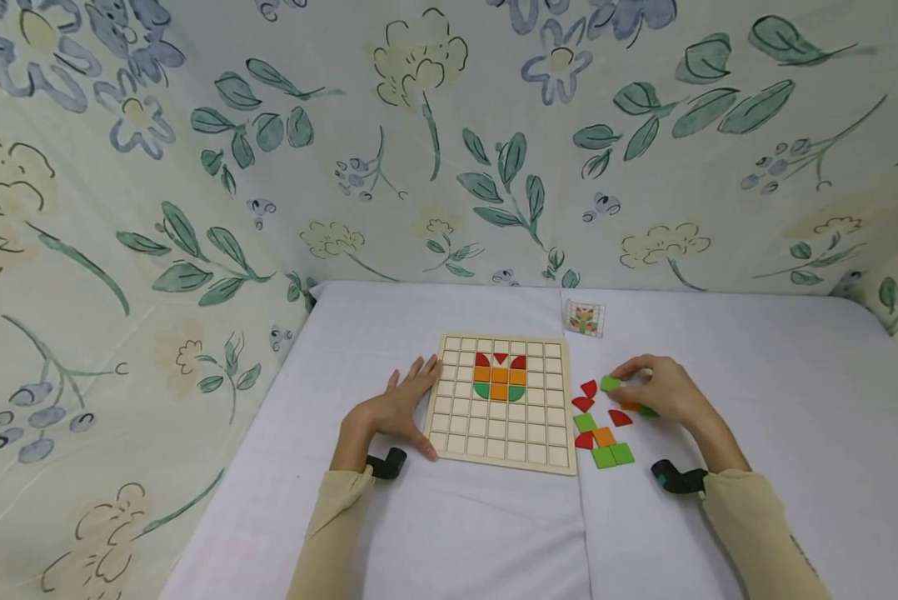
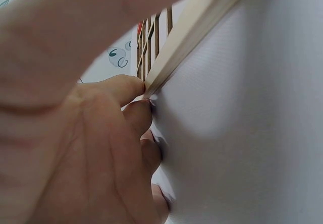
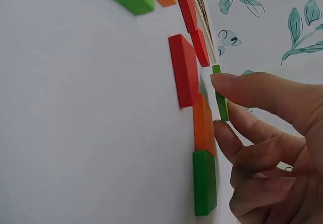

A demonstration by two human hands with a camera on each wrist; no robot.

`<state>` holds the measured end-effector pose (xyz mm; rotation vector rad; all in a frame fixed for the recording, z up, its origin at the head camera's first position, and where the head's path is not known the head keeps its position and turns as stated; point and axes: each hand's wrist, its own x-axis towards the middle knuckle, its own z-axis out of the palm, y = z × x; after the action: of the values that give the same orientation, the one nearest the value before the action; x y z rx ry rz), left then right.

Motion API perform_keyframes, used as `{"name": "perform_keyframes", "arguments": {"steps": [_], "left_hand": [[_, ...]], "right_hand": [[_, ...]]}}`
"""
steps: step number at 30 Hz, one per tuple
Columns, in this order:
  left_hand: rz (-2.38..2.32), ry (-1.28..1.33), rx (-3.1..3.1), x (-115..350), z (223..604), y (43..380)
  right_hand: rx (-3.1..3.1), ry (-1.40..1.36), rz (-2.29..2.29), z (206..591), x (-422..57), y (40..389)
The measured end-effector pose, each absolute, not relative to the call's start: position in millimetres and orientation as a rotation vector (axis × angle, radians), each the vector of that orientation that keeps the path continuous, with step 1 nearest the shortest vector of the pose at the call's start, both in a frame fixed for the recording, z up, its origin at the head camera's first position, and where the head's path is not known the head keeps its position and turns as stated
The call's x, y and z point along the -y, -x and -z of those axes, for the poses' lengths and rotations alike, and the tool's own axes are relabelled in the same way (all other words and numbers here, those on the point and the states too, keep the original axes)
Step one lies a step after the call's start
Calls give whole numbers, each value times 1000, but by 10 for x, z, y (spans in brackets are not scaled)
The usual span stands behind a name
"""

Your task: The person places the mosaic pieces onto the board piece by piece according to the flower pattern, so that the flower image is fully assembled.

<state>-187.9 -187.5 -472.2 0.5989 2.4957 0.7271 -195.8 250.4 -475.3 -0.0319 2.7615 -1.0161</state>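
Board [image 1: 494, 429]: pale wood with little boxes, lying flat on the tabletop [image 1: 794, 400], just below the middle of the frame.
Flower shape [image 1: 499, 376]: set in the upper part of the board; red bits on top, orange squares next, round-edged green bits low at each side.
Left hand [image 1: 400, 407]: left of the board; its grip is spread, with fingers and thumb touching the left edge.
Right hand [image 1: 661, 392]: right of the board; its grip is pinching a green tile [image 1: 610, 383] between thumb and fingers.
Green tile: right of center in the frame, well apart from the flower shape. I cannot tell if it touches the cloth.
Under the right hand: an orange tile [image 1: 631, 407] and a dark green tile [image 1: 648, 412], partly hidden by the hand.
In the way: two red pieces [image 1: 588, 388] lie between the green tile and the board, and one more red piece [image 1: 620, 417] lies just below the hand.
Lower bunch [image 1: 604, 457]: green squares, an orange square and a red piece, beside the board's lower right side.
Card [image 1: 586, 319]: small, above the board's upper right corner, with a colored picture.
Flowery cloth [image 1: 524, 192]: hangs across the top and left of the frame.
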Motion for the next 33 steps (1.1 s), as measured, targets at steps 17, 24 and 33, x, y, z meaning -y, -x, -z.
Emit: {"name": "perform_keyframes", "arguments": {"steps": [17, 24, 33], "left_hand": [[-727, -584, -2499, 1885, 4704, 1874], [-720, -591, -2498, 1883, 4706, 1878], [-721, -598, -2496, 1873, 4734, 1881]], "right_hand": [[-2646, 73, 1243, 4609, -2222, 1911], [-2561, 207, 1337, 4611, -1818, 1838], [-2495, 297, 1425, 4708, -1378, 1781]]}}
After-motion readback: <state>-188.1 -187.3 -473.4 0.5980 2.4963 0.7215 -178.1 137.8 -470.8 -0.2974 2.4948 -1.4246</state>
